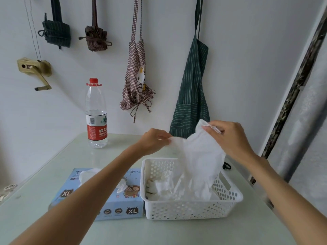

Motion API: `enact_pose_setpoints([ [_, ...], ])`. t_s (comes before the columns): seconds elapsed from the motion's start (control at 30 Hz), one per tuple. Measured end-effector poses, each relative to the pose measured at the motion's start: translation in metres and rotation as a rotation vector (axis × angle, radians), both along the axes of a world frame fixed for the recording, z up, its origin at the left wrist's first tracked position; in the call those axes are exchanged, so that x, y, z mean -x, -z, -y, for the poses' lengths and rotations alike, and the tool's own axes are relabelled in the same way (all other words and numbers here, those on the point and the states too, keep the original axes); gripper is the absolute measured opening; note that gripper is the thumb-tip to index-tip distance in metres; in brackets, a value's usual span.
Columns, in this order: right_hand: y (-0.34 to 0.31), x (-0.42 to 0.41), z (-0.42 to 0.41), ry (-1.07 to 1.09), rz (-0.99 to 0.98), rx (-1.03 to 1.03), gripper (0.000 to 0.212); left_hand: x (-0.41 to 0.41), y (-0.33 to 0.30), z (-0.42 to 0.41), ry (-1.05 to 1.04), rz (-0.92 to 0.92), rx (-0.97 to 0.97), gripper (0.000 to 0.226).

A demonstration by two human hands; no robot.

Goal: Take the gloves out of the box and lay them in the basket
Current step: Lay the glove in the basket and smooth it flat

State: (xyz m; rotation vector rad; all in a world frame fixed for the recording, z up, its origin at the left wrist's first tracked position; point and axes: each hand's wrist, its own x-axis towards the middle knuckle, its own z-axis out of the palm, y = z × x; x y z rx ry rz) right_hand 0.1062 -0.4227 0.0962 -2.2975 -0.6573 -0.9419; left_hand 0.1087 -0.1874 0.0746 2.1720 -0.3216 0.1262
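A white glove (200,156) hangs over the white perforated basket (192,209), its fingers reaching down inside. My left hand (154,142) pinches the glove's left cuff edge, and my right hand (228,137) pinches the right cuff corner, higher up. More white gloves (164,188) lie in the basket's bottom. To the basket's left, touching it, lies the light blue glove box (122,204) marked XL, partly hidden by my left forearm. White glove material (88,175) sticks out of its top opening.
A water bottle (96,119) with a red cap stands at the back left of the pale green table (123,230). Aprons (191,89) and folded cloths hang on the wall behind. A small black object (227,166) lies behind the basket.
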Motion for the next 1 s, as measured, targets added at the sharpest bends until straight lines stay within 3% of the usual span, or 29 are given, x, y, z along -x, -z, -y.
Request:
enact_pose_setpoints([
  [0.1, -0.003, 0.002, -0.015, -0.109, -0.068, 0.062, 0.034, 0.005, 0.009, 0.000, 0.239, -0.198, 0.024, 0.068],
  [0.17, -0.007, 0.002, -0.021, -0.135, -0.112, 0.102, 0.031, 0.009, 0.012, 0.000, 0.368, -0.235, 0.038, 0.077],
  [0.23, -0.012, 0.002, -0.021, -0.154, -0.139, 0.118, 0.025, 0.011, 0.015, 0.003, 0.406, -0.221, 0.100, 0.055],
  [0.33, -0.017, 0.004, -0.018, -0.131, -0.095, 0.038, 0.027, 0.013, 0.016, -0.001, 0.297, -0.144, 0.196, 0.013],
  [0.47, -0.017, 0.014, -0.026, -0.106, -0.019, -0.086, 0.037, 0.029, -0.002, -0.020, 0.162, 0.030, 0.246, 0.016],
  [0.57, -0.017, 0.029, -0.051, -0.199, 0.004, -0.294, 0.033, 0.043, -0.030, -0.032, 0.052, 0.197, 0.189, 0.017],
  [0.67, -0.006, 0.036, -0.070, -0.210, -0.010, -0.502, 0.037, 0.035, -0.038, -0.035, -0.089, 0.295, 0.038, 0.018],
  [0.77, 0.031, 0.024, -0.064, -0.060, -0.107, -0.593, 0.043, 0.013, -0.013, -0.020, -0.246, 0.312, -0.334, 0.025],
  [0.87, 0.080, 0.006, -0.041, 0.186, -0.288, -0.455, 0.041, -0.006, 0.030, 0.005, -0.249, 0.271, -0.630, 0.028],
  [1.0, 0.116, -0.009, -0.018, 0.347, -0.486, -0.221, 0.035, -0.023, 0.066, 0.028, -0.197, 0.219, -0.687, 0.025],
])
